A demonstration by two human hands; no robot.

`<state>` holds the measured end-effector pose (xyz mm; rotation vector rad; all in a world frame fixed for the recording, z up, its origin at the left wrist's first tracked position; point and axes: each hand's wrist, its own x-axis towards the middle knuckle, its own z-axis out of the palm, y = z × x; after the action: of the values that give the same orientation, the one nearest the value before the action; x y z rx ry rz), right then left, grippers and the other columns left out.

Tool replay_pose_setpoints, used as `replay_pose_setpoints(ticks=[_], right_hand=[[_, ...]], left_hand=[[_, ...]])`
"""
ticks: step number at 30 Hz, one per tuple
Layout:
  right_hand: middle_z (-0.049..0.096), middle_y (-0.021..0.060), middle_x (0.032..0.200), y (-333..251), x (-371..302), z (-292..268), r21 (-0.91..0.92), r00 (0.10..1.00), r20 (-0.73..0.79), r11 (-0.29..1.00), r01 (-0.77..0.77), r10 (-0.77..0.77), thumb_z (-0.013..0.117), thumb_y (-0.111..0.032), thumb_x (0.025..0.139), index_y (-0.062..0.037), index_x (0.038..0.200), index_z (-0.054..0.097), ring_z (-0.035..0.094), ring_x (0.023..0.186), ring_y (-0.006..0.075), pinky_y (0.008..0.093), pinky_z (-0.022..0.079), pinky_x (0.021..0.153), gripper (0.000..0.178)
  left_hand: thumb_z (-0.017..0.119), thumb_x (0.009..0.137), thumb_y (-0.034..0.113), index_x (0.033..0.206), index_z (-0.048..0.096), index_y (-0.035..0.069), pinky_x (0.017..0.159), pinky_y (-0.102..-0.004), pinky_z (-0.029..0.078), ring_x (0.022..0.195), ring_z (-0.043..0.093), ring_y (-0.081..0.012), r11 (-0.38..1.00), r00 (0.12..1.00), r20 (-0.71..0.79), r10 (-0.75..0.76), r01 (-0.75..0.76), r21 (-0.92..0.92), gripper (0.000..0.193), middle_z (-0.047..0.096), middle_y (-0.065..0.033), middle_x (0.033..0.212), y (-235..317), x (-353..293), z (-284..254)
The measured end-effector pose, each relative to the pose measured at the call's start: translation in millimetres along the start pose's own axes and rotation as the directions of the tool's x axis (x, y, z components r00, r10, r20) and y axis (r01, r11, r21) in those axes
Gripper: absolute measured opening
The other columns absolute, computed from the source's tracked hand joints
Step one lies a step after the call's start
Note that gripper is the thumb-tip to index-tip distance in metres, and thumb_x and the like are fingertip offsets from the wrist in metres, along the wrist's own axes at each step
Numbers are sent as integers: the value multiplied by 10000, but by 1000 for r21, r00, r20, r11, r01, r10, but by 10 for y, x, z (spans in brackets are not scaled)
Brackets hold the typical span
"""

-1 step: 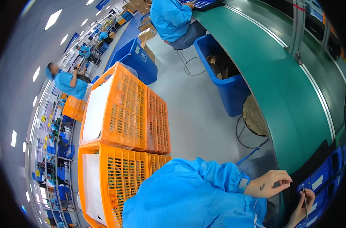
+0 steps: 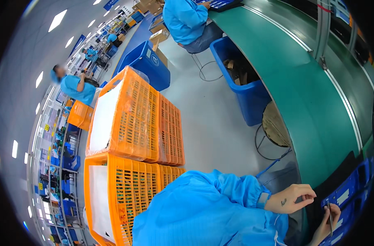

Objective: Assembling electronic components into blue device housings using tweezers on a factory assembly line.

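Observation:
At the lower right, my left hand hovers at the edge of the green bench. Its fingers are loosely bent, the thumb stands apart from them, and I see nothing in its grasp. Further right, my right hand is closed round slim metal tweezers, held over a blue tray with pale rectangular pieces in it. The tweezers' tips and what they touch cannot be made out. Dark material lies by the tray.
Orange crates are stacked at my left. Beyond them stands a blue bin; another blue bin with scraps and a round stool sit beside the bench. A seated co-worker is at its far end.
A person standing in the left background has shifted slightly to the right. My hands and the tweezers show no visible movement.

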<state>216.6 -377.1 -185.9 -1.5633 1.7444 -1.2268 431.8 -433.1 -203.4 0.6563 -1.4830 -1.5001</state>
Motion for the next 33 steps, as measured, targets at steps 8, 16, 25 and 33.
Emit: replay_pose_setpoints(ticks=[8, 16, 25, 33], right_hand=[[573, 145, 946, 19, 3, 26, 62, 998, -11, 996, 69, -69, 559, -15, 859, 44, 957, 518, 587, 878, 228, 291, 499, 821, 121], [524, 81, 943, 332, -181, -98, 184, 988, -109, 979, -86, 108, 523, -15, 855, 10, 935, 521, 525, 889, 144, 224, 423, 791, 84], [566, 84, 924, 62, 36, 33, 187, 997, -12, 980, -69, 72, 565, 44, 816, 1, 925, 539, 573, 821, 132, 240, 469, 751, 121], [585, 101, 905, 28, 4, -78, 98, 999, 23, 995, 35, -38, 621, 58, 766, 2, 862, 531, 578, 840, 169, 260, 485, 706, 143]], left_hand=[[547, 833, 28, 929, 546, -47, 621, -273, 477, 744, 585, -204, 996, 998, 31, 59, -57, -62, 123, 550, -131, 873, -80, -66, 131], [553, 844, 31, 966, 566, -22, 656, -275, 484, 795, 594, -207, 998, 995, 92, -41, 44, -36, 133, 578, -118, 884, 71, -114, 227], [532, 854, -13, 1030, 566, -54, 767, -251, 500, 902, 601, -169, 971, 948, 227, -224, 236, -30, 184, 586, -134, 968, -56, -14, 332], [495, 876, -16, 1078, 534, -68, 822, -267, 487, 924, 603, -182, 950, 922, 316, -223, 279, -141, 211, 600, -146, 1003, -122, 84, 506]])
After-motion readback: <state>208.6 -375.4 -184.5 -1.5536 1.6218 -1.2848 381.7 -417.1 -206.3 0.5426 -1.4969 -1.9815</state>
